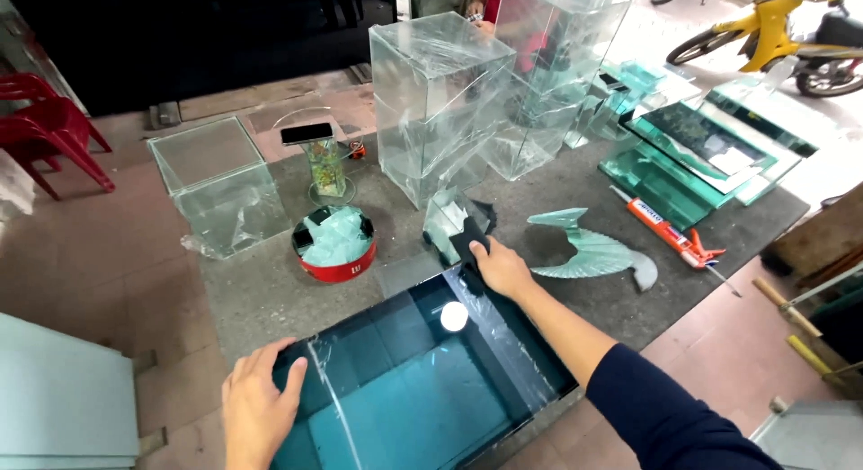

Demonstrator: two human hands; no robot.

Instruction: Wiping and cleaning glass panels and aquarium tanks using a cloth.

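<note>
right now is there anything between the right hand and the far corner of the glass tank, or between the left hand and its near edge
Nothing visible stands between them. The right hand presses a black pad onto the glass tank, and the left hand lies directly on its rim.

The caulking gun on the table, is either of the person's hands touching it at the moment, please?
No, the caulking gun lies alone, apart from the right hand and left hand.
</note>
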